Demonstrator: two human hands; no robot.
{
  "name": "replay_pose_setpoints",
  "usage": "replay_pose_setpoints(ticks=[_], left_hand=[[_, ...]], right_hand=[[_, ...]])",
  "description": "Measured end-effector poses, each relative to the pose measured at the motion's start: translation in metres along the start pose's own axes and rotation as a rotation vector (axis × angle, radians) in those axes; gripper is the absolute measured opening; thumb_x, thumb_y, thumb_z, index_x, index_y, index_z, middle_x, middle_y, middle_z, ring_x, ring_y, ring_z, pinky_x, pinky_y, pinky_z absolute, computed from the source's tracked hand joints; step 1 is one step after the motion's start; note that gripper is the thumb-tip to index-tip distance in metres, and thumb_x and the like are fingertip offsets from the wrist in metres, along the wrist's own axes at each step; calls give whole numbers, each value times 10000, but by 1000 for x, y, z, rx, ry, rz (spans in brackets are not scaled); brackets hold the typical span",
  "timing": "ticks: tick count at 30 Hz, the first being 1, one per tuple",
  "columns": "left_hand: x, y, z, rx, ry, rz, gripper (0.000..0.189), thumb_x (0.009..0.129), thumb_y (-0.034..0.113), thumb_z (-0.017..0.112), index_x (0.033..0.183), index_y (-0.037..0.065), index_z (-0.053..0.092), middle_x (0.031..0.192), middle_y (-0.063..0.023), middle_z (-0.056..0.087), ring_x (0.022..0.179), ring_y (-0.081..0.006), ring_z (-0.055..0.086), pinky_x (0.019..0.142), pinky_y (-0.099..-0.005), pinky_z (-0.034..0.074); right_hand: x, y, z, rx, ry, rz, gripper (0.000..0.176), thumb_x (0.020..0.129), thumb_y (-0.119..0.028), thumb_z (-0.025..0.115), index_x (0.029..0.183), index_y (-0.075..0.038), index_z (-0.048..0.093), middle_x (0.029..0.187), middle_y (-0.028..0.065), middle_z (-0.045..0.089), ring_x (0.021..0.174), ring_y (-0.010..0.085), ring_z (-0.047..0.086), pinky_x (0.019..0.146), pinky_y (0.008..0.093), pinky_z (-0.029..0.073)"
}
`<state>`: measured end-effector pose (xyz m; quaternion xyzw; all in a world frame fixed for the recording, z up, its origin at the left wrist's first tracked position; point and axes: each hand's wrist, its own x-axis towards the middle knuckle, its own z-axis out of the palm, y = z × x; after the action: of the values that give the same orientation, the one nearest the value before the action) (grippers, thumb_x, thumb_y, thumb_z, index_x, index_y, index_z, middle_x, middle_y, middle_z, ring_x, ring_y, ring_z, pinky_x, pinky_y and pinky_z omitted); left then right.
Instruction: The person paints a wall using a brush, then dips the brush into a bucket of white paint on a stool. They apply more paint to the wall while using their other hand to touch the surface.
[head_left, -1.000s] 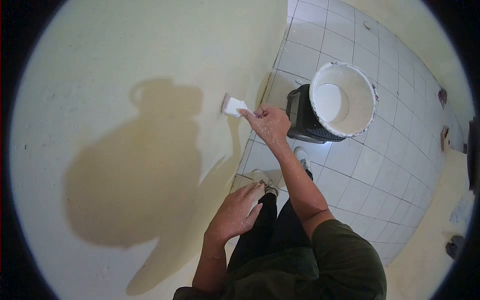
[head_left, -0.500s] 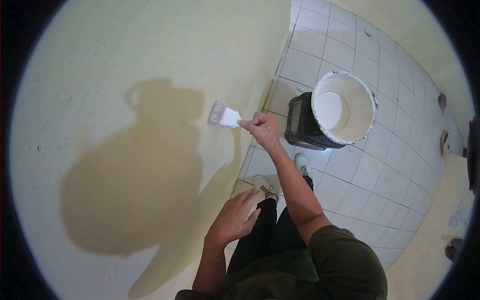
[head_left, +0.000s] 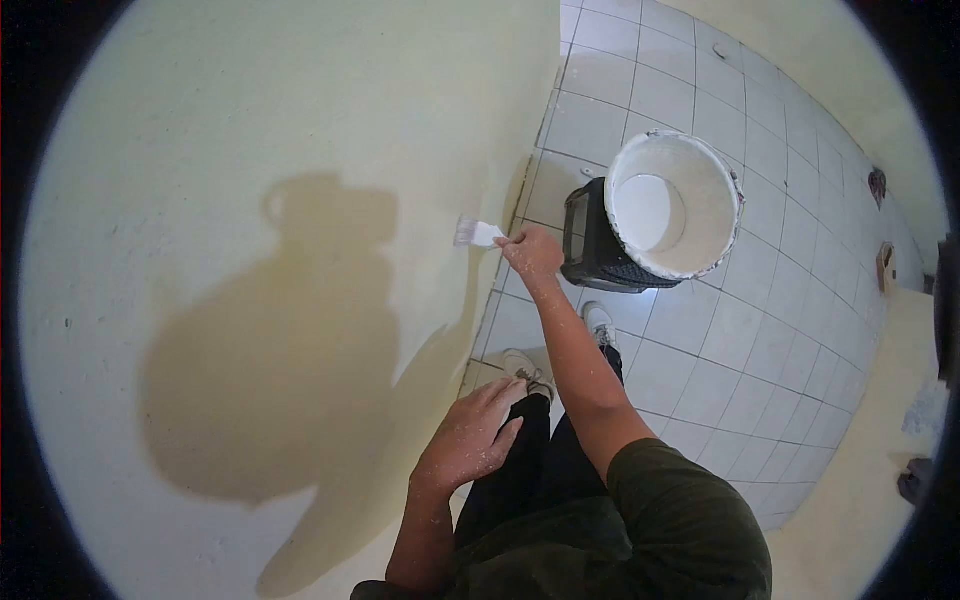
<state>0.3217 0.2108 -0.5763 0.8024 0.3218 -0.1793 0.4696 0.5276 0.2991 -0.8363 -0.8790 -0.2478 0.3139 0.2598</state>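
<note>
My right hand grips the handle of a paint brush, whose whitish bristles point left against the pale yellow wall. My left hand is held low near the wall, fingers apart and nothing in it, with white specks on the skin. To the right of my right hand a white bucket with white paint at its bottom stands on a black stool.
White floor tiles run along the wall's foot. My shoes stand below the stool. Small objects, one of them tan, lie near the far right wall. A dark item is at the lower right. My shadow falls on the left wall.
My right hand and the brush have moved right and the brush sits closer to the wall's lower edge. The bucket and stool appear slightly further left and up. My left hand has hardly moved.
</note>
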Motion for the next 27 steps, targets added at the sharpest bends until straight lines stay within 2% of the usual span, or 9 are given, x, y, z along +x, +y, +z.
replay_pose_setpoints(ticks=[4,6,14,17,23,27], left_hand=[[4,5,3,10,-4,25,558,994,230,564,1502,27,457,1509,-242,505,1389,-426,477,1197,-491,349],[5,6,4,24,-10,23,555,993,230,565,1498,24,462,1504,-245,508,1381,-429,483,1191,-491,356],[10,4,0,24,-11,46,545,986,207,570,1489,22,472,1503,-248,506,1378,-429,487,1185,-489,364],[13,1,-1,35,-5,56,546,987,208,566,1491,21,470,1504,-249,505,1382,-428,482,1186,-490,361],[12,1,-5,59,11,36,553,980,196,575,1494,23,467,1505,-249,503,1386,-426,478,1188,-487,359],[11,0,-8,47,5,35,558,982,203,574,1496,20,461,1511,-247,498,1391,-425,473,1191,-489,355]], right_hand=[[8,29,33,-139,162,-84,410,744,-500,854,795,-108,744,801,135,738,774,358,720,695,494,548],[3,27,32,-131,144,-105,423,747,-520,844,800,-111,752,790,131,737,762,355,720,683,484,547],[-43,-50,-75,105,-33,-194,471,728,-577,842,688,-124,722,659,75,696,664,282,695,623,404,524],[-56,-60,-100,257,-78,-213,498,723,-536,874,645,-92,664,594,46,644,573,207,625,578,373,490],[-53,-44,-89,875,-234,-284,544,710,-461,930,606,-56,583,542,3,552,532,121,493,533,316,427],[-42,-46,-67,545,-186,-181,543,725,-495,910,617,-67,593,563,5,567,550,134,512,554,336,444]])
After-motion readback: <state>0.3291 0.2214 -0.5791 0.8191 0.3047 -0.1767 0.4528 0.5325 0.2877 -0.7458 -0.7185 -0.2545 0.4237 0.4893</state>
